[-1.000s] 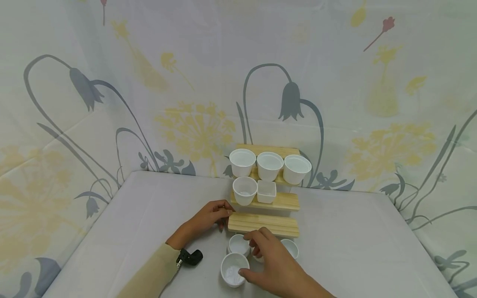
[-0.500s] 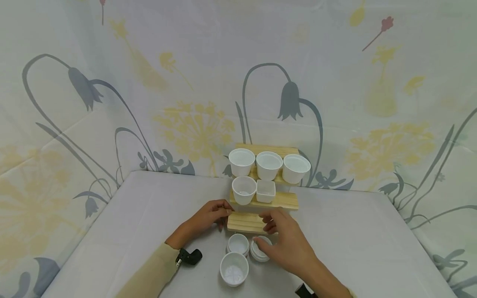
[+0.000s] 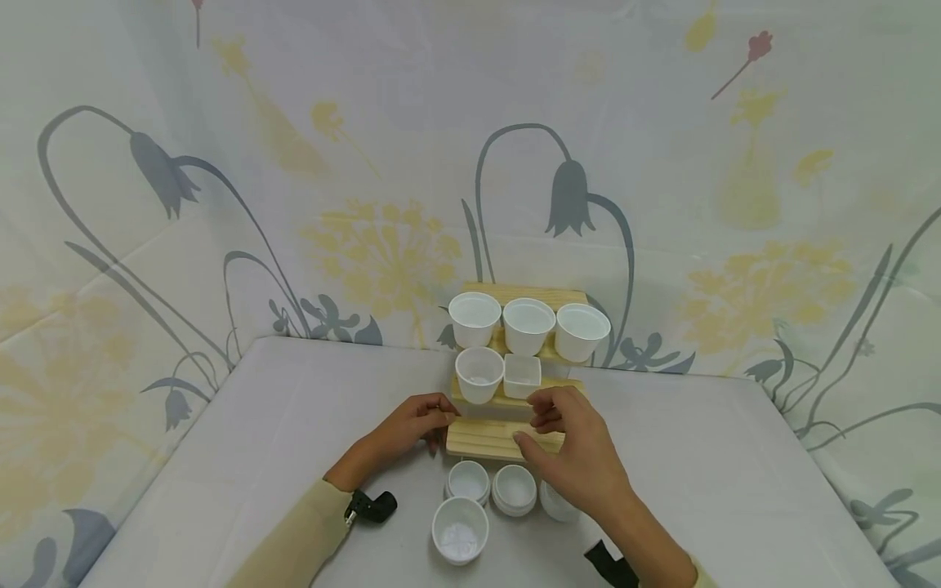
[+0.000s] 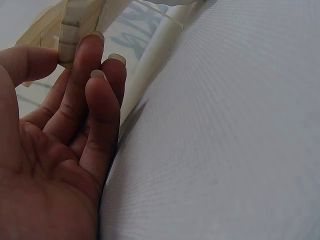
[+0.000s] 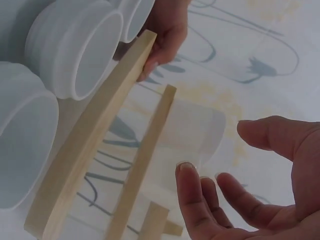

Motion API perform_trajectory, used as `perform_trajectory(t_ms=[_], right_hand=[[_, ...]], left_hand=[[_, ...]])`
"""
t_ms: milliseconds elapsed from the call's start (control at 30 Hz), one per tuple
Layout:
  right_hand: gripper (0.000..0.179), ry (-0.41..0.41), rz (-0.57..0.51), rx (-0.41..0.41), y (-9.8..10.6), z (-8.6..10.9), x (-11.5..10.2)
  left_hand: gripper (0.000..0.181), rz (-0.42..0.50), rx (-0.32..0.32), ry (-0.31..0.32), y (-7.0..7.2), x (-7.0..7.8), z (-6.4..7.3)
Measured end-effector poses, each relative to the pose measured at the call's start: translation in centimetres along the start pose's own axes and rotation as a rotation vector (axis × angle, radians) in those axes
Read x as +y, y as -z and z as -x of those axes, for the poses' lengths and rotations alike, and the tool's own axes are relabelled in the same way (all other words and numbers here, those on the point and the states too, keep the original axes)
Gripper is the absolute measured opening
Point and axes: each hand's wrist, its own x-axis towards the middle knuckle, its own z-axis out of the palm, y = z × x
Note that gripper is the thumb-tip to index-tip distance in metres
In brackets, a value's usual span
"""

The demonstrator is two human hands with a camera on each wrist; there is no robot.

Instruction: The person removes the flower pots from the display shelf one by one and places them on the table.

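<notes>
A tiered wooden stand (image 3: 485,441) stands on the table. My left hand (image 3: 419,425) pinches the left end of its lowest board between thumb and fingers; in the left wrist view the fingertips (image 4: 92,47) meet the wood. Over the right part of that board hovers my right hand (image 3: 581,449), thumb and fingers apart with nothing between them. On the middle board sit a round white cup (image 3: 481,376) and a small square cup (image 3: 523,376). Ahead of the right fingers, a translucent cup (image 5: 195,130) shows in the right wrist view.
Three white cups, among them the middle cup (image 3: 528,327), line the upper board. In front of the stand are a left cup (image 3: 468,482), a middle lidless-looking cup (image 3: 515,488), a right cup (image 3: 556,502) partly hidden by my hand, and a nearer bowl-like cup (image 3: 460,531).
My right hand has moved up and to the right, from over the front cups to over the lowest board. The left hand stays at the board's end.
</notes>
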Motion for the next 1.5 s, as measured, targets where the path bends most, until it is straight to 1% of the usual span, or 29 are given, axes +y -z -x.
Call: perform_trajectory(t_ms=[67,267,433,567,667,867,1000,1133,1367,1500], right_hand=[[0.044,0.007,0.004,0.026,0.2,-0.3,0.1],[0.043,-0.014,0.044,0.076,0.5,-1.1,0.5],[0.046,-0.045,0.085,0.099,0.6,-1.9,1.0],[0.05,-0.043,0.07,0.106,0.7,-2.5,1.7],[0.051,-0.046,0.045,0.1,0.6,-2.9,2.1],[0.053,-0.091,0.012,0.066,0.3,-3.6,2.4],[0.052,-0.11,-0.008,0.06,0.1,-4.0,2.4],[0.052,-0.13,-0.042,0.057,-0.2,-4.1,2.6],[0.057,-0.21,-0.055,0.028,-0.9,-4.0,3.0],[0.057,-0.232,-0.064,0.018,-1.2,-4.1,3.1]], left_hand=[[0.025,-0.001,0.004,0.001,0.0,0.0,0.0],[0.025,0.001,0.005,-0.005,-0.1,0.2,0.0],[0.025,0.001,0.005,-0.015,-0.1,0.2,0.1],[0.025,-0.004,0.007,-0.01,-0.1,0.1,0.0],[0.025,0.0,0.004,-0.01,-0.1,0.1,0.1],[0.024,-0.003,0.003,-0.017,0.0,-0.1,0.1],[0.024,-0.004,0.0,-0.012,0.1,-0.1,-0.1],[0.025,0.003,-0.001,-0.008,0.1,-0.2,-0.1],[0.025,0.006,-0.002,-0.007,0.1,-0.3,-0.1],[0.025,0.013,-0.008,-0.009,0.2,-0.2,-0.1]])
